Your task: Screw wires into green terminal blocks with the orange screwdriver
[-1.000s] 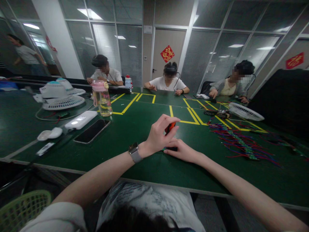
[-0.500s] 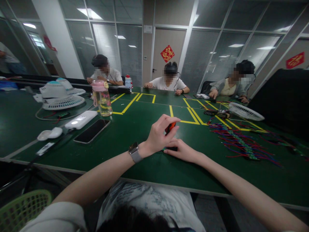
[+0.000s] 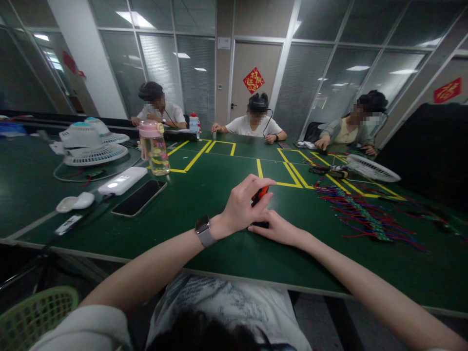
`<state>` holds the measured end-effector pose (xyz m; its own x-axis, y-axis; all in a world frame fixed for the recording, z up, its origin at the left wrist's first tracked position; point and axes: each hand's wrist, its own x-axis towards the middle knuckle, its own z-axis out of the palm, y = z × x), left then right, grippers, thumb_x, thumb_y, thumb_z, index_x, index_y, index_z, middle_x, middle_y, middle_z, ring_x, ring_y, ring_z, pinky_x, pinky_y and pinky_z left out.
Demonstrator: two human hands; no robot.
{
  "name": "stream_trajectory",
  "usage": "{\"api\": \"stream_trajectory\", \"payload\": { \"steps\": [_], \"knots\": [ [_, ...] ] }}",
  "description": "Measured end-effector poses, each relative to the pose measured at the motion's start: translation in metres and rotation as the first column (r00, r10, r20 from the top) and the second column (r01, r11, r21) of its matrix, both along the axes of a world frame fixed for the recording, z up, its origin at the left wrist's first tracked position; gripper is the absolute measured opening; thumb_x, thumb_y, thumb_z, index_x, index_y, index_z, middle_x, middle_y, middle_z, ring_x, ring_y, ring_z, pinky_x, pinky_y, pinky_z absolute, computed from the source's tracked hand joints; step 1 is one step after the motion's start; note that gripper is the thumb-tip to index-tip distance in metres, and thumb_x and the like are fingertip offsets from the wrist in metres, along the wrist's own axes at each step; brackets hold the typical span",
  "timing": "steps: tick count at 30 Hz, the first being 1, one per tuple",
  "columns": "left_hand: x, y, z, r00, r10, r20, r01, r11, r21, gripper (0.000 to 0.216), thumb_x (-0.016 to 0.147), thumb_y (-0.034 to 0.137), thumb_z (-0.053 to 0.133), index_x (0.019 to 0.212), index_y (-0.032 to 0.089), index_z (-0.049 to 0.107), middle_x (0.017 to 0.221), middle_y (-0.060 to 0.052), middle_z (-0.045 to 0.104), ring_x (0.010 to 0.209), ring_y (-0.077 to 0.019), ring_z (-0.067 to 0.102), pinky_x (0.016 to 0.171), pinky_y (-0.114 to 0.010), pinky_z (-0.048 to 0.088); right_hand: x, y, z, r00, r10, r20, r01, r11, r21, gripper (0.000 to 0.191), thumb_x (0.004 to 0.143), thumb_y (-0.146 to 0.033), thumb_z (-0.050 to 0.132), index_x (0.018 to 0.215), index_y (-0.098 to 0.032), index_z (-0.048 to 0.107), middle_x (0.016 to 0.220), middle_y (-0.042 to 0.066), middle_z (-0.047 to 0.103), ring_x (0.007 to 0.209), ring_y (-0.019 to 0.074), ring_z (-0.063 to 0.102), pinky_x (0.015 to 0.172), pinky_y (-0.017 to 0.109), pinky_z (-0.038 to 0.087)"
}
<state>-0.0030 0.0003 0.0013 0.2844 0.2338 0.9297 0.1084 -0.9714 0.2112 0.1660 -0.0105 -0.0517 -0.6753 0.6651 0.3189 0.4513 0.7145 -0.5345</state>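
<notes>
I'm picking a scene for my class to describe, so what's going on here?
A person at a green table holds an orange-and-black object in the left hand. The right hand is low at the table just beside it, thumb and fingers about a small dark piece, mostly hidden. A phone and a pink-lidded bottle stand off to the left, wired boards to the right. Three other people sit across.
</notes>
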Motion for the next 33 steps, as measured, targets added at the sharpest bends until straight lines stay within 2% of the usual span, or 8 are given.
{"api": "stream_trajectory", "payload": {
  "steps": [9,14,19,25,30,33],
  "knots": [
    [0.0,-0.001,-0.001,1.0,0.006,-0.017,-0.006,1.0,0.006,0.02,0.092,0.018,0.054,0.112,0.02,0.057,0.087,-0.002,0.057,0.075,-0.013,0.054,0.068,-0.026,0.047,0.001,0.001,-0.002,1.0,-0.015,-0.005,0.015,1.0,-0.003,0.022,0.091,-0.03,0.061,0.105,-0.018,0.074,0.102,0.008,0.074,0.096,0.0239,0.068,0.091,0.039,0.052],
    [0.002,-0.006,-0.003,0.999,-0.01,-0.052,0.012,0.999,0.042,0.022,0.092,0.019,0.053,0.113,0.021,0.057,0.094,-0.004,0.06,0.083,-0.0149,0.059,0.071,-0.027,0.051,0.0,0.0,-0.006,0.996,-0.041,-0.085,0.043,0.999,0.023,0.021,0.088,-0.024,0.063,0.105,-0.017,0.071,0.108,0.009,0.071,0.101,0.0251,0.065,0.092,0.04,0.052],
    [0.007,-0.011,-0.007,0.995,-0.021,-0.102,0.032,0.993,0.117,0.023,0.091,0.017,0.051,0.112,0.021,0.058,0.09,-0.004,0.06,0.081,-0.0152,0.059,0.069,-0.027,0.051,-0.002,-0.004,-0.006,0.991,-0.076,-0.114,0.078,0.997,0.015,0.029,0.084,-0.017,0.059,0.112,-0.012,0.064,0.108,0.013,0.069,0.097,0.0259,0.065,0.081,0.035,0.056],
    [0.003,-0.005,-0.005,0.999,-0.007,-0.05,0.008,1.0,0.016,0.023,0.093,0.02,0.051,0.115,0.02,0.056,0.093,-0.005,0.062,0.082,-0.0163,0.059,0.072,-0.029,0.051,-0.004,-0.004,0.002,0.998,-0.035,-0.048,0.034,0.999,-0.017,0.02,0.09,-0.023,0.059,0.105,-0.018,0.072,0.107,0.008,0.072,0.097,0.0241,0.066,0.089,0.037,0.054],
    [-0.005,0.001,0.003,0.998,0.035,0.044,-0.029,0.991,-0.132,0.028,0.098,0.018,0.038,0.114,0.018,0.06,0.104,-0.008,0.064,0.097,-0.0172,0.062,0.084,-0.031,0.051,-0.004,-0.004,0.006,1.0,0.02,0.005,-0.02,1.0,-0.002,0.026,0.092,-0.024,0.059,0.115,-0.025,0.072,0.131,0.007,0.063,0.116,0.0245,0.06,0.101,0.038,0.048],
    [-0.007,0.004,0.005,0.997,0.047,0.064,-0.035,0.985,-0.172,0.029,0.099,0.018,0.038,0.115,0.018,0.062,0.108,-0.009,0.065,0.101,-0.0175,0.062,0.088,-0.031,0.051,-0.002,-0.002,0.004,1.0,0.007,0.018,-0.007,1.0,-0.002,0.029,0.093,-0.027,0.059,0.12,-0.025,0.069,0.136,0.008,0.059,0.125,0.025,0.055,0.106,0.039,0.045]
  ]
}}
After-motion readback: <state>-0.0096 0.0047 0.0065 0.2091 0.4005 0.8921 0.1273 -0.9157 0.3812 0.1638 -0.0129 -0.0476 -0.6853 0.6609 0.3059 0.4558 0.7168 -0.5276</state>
